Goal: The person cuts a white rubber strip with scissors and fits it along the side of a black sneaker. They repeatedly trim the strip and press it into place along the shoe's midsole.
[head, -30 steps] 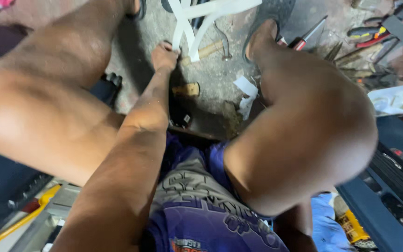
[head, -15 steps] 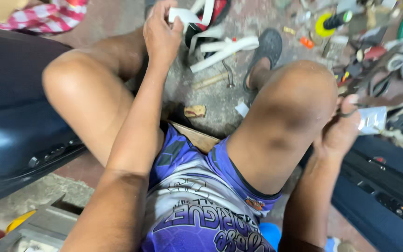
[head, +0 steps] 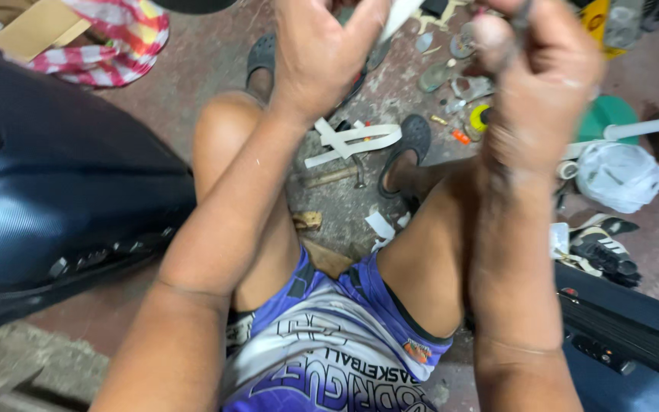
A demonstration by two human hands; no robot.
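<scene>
Left hand [head: 322, 57], upper centre of frame, is clamped on a white strip [head: 400, 14]; right hand [head: 539, 84] pinches a small dark item, identity unclear. More white strips [head: 352, 141] lie unused on the floor [head: 192, 91] mid-frame, so work appears at an early stage.

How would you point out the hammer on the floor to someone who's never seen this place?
Look at the stained concrete floor between the seated person's knees. Below the loose white plastic strips lies a small wooden-handled hammer; unlike those flat pale strips, it is brown with a dark metal head.

The floor [head: 215, 84] looks like rough, stained concrete. The dark case [head: 55, 206] at the left is glossy, finely textured plastic — the shorts [head: 322, 343] are smooth printed cloth, the white strips [head: 352, 141] matt, the bag [head: 623, 175] crinkled thin plastic.
</scene>
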